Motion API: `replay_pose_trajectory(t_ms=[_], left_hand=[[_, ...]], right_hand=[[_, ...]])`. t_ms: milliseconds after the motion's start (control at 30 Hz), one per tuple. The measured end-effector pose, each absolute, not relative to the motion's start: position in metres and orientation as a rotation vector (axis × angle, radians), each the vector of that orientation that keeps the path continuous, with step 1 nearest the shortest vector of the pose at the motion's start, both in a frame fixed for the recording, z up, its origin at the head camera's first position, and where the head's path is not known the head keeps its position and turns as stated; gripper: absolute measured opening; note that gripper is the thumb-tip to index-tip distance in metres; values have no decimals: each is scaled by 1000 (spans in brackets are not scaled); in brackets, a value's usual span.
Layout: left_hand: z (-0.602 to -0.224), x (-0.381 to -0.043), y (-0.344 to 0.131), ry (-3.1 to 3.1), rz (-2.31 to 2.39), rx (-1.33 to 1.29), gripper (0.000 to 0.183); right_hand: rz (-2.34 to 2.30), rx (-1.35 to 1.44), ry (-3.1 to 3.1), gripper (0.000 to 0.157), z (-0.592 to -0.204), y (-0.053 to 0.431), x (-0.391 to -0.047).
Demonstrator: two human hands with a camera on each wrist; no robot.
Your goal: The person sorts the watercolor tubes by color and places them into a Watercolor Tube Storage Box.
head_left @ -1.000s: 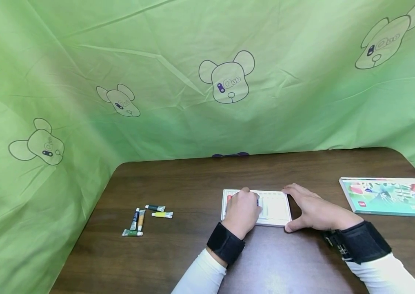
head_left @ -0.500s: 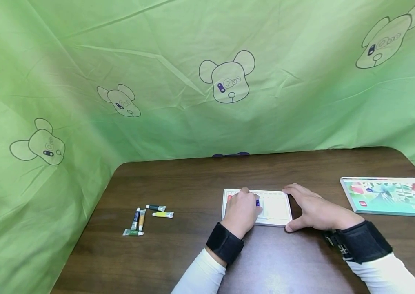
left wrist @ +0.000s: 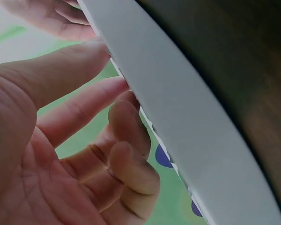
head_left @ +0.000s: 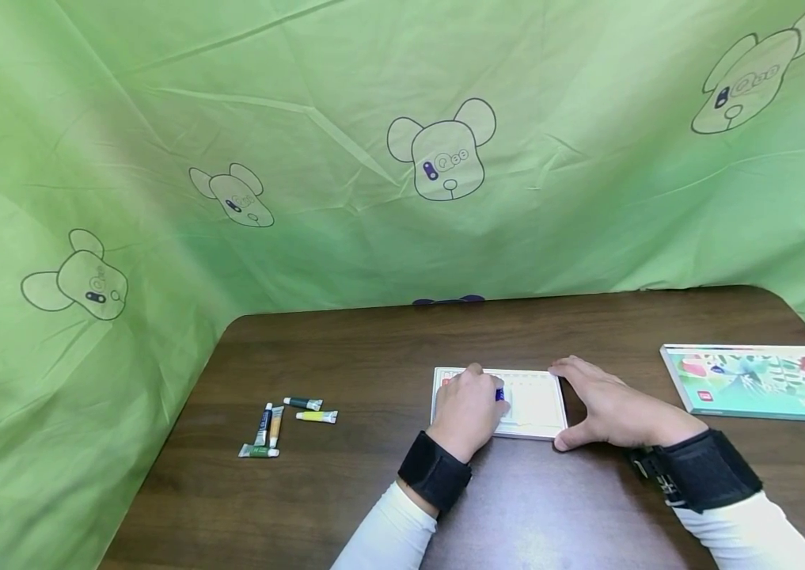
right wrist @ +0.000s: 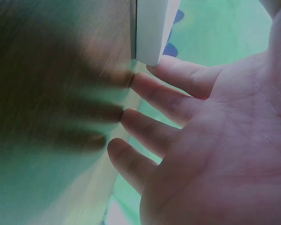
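A white tray point(head_left: 533, 404) with slots along its far side lies on the table. My left hand point(head_left: 469, 412) is bent over its left half, with thumb and forefinger reaching down into it. They pinch a small paint tube point(head_left: 499, 394), whose blue end shows beside the fingertips. In the left wrist view, the other fingers point(left wrist: 131, 173) curl inward, and the tray's wall point(left wrist: 168, 93) hides the pinch. My right hand point(head_left: 605, 412) spans the tray's right end, thumb at the near corner and forefinger at the far one. Its other fingers point(right wrist: 145, 131) extend fairly straight in the right wrist view.
Several paint tubes point(head_left: 275, 427) lie loose on the left of the brown table point(head_left: 345, 491), among them yellow, green and dark blue ones. A flat teal box point(head_left: 758, 384) rests at the right. Green cloth point(head_left: 331, 198) hangs behind the table.
A bit more of the blue tube end shows beside my left fingers than one second ago. Both hands and the tray otherwise stay in place.
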State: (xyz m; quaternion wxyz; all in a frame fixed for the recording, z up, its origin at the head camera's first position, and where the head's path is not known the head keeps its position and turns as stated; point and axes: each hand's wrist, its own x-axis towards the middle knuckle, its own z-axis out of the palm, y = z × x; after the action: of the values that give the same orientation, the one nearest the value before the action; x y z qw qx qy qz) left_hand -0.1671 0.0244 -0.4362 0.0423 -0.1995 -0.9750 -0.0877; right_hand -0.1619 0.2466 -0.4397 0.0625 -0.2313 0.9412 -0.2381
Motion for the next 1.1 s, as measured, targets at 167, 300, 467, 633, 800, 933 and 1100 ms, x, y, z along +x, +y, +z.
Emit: replay_pose_trajectory(t_ms=[167, 300, 467, 633, 800, 933, 1100], left_hand=[[-437, -167, 23, -2960, -245, -617, 9], [-437, -166, 21, -2951, -225, -617, 14], [-435, -166, 20, -2931, -220, -628, 18], [-433, -168, 16, -2903, -265, -629, 16], [-428, -171, 9, -2924, -330, -555, 21], [-425, -175, 2, -2938, -363, -501, 23], [-422, -178, -5, -2920, -395, -474, 21]], right_hand=[[-718, -709, 2847, 104, -440, 246, -162], [-715, -713, 2849, 104, -440, 247, -162], [-713, -701, 2840, 104, -438, 247, -162], [-710, -705, 2832, 105, -437, 246, -162], [-700, -691, 2834, 106, -439, 247, -162], [-695, -687, 2833, 107, -440, 247, -162], [-694, -682, 2829, 107, -440, 248, -162]])
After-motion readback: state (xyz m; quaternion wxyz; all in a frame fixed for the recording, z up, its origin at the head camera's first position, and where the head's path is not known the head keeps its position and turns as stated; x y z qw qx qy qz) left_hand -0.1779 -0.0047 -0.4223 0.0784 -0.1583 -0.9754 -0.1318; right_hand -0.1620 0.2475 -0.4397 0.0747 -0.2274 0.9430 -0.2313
